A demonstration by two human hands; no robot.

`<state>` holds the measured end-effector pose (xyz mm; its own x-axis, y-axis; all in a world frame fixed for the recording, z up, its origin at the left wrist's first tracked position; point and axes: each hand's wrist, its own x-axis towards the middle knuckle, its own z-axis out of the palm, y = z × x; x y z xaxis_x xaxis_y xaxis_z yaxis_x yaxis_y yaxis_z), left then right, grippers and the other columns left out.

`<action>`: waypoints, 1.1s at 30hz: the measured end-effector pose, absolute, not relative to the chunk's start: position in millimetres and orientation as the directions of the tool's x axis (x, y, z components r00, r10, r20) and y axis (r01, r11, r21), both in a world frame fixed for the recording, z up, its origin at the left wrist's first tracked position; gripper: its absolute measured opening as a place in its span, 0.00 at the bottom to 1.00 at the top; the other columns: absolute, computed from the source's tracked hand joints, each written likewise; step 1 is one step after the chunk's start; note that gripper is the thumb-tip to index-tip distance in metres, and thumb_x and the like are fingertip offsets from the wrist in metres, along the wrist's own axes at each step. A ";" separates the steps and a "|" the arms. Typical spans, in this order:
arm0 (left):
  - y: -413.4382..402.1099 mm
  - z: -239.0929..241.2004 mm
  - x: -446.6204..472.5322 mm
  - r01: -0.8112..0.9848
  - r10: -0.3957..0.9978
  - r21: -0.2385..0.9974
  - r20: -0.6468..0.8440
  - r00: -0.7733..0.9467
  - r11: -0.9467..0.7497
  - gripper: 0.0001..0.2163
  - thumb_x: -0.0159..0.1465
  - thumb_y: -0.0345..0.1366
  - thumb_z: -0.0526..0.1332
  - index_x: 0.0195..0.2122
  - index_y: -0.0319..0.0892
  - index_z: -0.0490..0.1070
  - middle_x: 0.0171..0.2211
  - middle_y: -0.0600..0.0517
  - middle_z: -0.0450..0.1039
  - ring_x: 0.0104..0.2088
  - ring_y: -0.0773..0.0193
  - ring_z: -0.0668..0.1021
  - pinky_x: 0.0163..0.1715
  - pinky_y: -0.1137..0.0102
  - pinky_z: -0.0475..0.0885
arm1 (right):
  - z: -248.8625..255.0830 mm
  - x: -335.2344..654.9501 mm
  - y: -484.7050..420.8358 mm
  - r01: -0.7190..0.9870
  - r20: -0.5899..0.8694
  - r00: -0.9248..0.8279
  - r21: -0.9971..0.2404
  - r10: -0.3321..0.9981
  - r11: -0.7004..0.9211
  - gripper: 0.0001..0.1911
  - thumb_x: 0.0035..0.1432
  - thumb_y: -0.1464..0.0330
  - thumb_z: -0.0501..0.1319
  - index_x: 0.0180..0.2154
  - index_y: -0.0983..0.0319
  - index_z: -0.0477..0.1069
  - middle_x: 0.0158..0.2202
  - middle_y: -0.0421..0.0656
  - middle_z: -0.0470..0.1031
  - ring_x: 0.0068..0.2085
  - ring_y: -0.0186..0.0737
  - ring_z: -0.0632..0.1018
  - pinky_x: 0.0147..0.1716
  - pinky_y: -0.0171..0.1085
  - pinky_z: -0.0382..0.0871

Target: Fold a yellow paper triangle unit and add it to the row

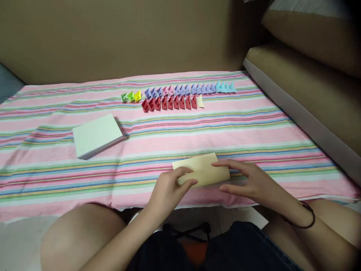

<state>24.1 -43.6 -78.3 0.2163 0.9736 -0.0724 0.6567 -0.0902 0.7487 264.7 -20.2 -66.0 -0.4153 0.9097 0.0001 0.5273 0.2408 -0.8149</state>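
A pale yellow sheet of paper lies near the front edge of the striped cloth, with a bend along its length. My left hand is at its left end, thumb and index finger closed on the paper. At the right end is my right hand, its thumb and index finger spread apart. The right index fingertip rests on or just over the paper's upper part, while the thumb is below and apart from its lower edge. My other fingers are partly hidden.
Small folded paper boats stand in rows farther back: red ones, purple ones, light blue ones, green and yellow ones. A paper stack lies left on the striped cloth. Brown cushions border the right.
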 end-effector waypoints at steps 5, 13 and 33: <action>-48.9 -81.3 27.2 0.746 0.885 0.520 0.420 0.201 -0.416 0.17 0.63 0.35 0.61 0.53 0.40 0.66 0.50 0.44 0.74 0.49 0.56 0.75 0.46 0.62 0.71 | -77.4 253.5 -15.4 0.631 -0.027 -0.284 -0.758 0.958 0.166 0.13 0.58 0.60 0.59 0.43 0.55 0.74 0.36 0.41 0.80 0.34 0.42 0.80 0.30 0.38 0.73; -79.4 -97.1 56.2 0.824 0.789 0.065 0.341 0.511 -0.562 0.21 0.68 0.38 0.53 0.59 0.33 0.61 0.61 0.42 0.64 0.62 0.50 0.65 0.57 0.58 0.62 | -87.8 241.4 -12.0 0.705 0.047 -0.192 -0.689 0.980 0.171 0.13 0.58 0.62 0.60 0.46 0.55 0.72 0.23 0.36 0.71 0.23 0.36 0.73 0.24 0.36 0.68; -85.0 -113.1 61.1 0.895 0.881 0.051 0.211 0.424 -0.443 0.28 0.65 0.51 0.52 0.64 0.45 0.55 0.65 0.45 0.55 0.65 0.46 0.59 0.60 0.55 0.58 | -104.1 236.0 -48.2 0.721 0.326 -0.576 -0.231 0.750 0.654 0.25 0.62 0.76 0.54 0.60 0.68 0.60 0.58 0.53 0.68 0.62 0.54 0.64 0.54 0.53 0.70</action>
